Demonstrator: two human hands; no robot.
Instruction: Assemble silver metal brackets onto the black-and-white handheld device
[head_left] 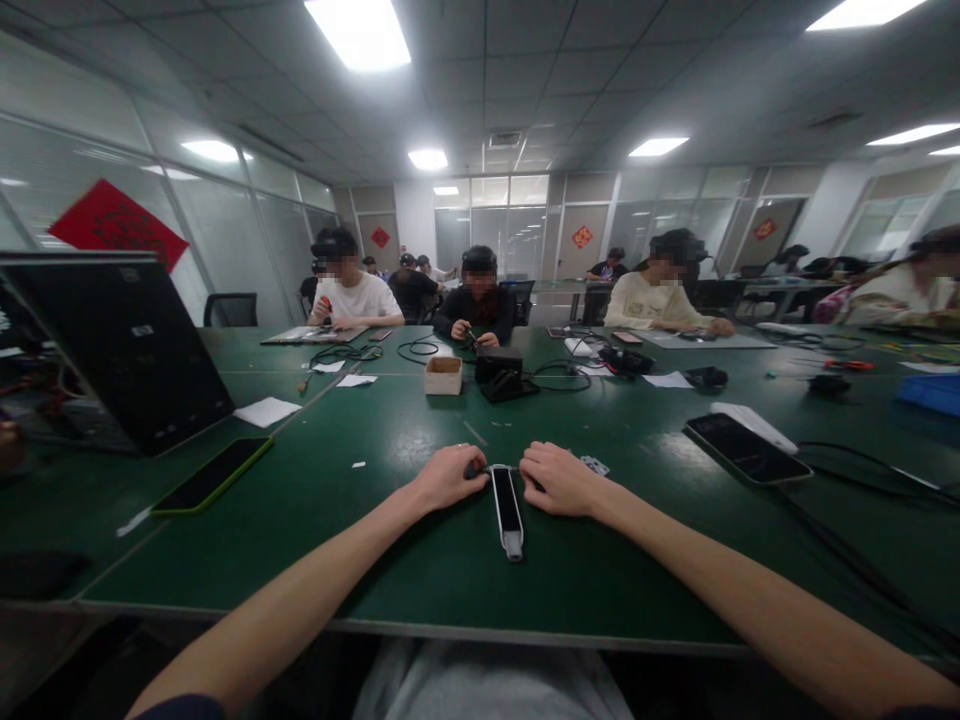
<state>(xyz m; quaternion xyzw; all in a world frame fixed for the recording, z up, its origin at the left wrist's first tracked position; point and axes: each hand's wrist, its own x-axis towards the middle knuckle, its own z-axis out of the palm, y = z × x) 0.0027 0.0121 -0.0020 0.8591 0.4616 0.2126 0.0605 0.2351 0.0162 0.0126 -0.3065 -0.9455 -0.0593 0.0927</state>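
From the head camera, a slim black-and-white gadget (pixel 507 510) lies lengthwise on the green table (pixel 352 560), running from its far end toward 6 o'clock. The left grip (pixel 442 478) sits at its 9 o'clock and the right grip (pixel 559 480) at its 3 o'clock. Both curl inward with their fingers at the gadget's far end, touching it or just beside it; whether they are clenched on it or merely resting there, I cannot tell.

Just past the right grip, at about 2 o'clock from the gadget, lies a small patterned card (pixel 594 465). A phone (pixel 746 448) lies further off at 3 o'clock, and a green-edged phone (pixel 212 476) lies at 9 o'clock. An open laptop (pixel 112 350) stands at 10 o'clock. A small cardboard box (pixel 443 375) and a black box (pixel 499 365) sit at 12 o'clock among black cables (pixel 559 378). Across the table, three seated people (pixel 476 300) work with their own hands.
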